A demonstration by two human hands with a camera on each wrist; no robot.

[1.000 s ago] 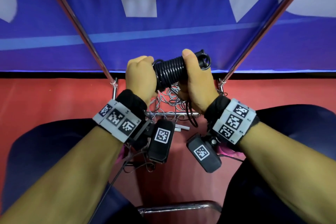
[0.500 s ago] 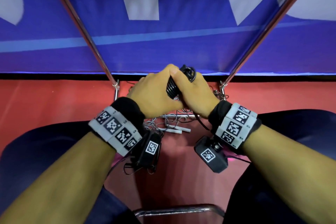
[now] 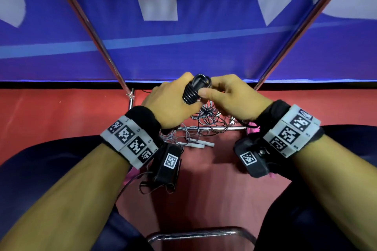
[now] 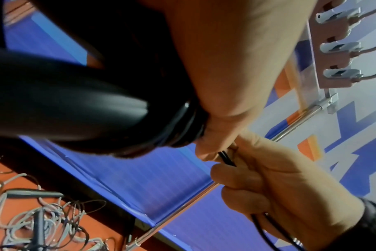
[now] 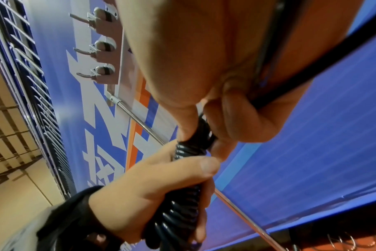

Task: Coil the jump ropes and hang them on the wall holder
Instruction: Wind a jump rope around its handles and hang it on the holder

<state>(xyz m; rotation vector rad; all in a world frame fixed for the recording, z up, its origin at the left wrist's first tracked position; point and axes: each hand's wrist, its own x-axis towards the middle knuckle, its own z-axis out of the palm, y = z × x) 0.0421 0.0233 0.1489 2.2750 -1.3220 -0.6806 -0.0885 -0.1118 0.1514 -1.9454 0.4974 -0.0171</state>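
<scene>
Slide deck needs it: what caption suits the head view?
Left hand and right hand grip a coiled black jump rope above tangled grey ropes.

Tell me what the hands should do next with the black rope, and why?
Probably tuck the loose strand under the last wrap. The left hand grips the black rope, already wound into a tight coil, while the right hand pinches it at the coil's top. Locking it would likely keep the coil together before lifting it to the hooks.
</scene>
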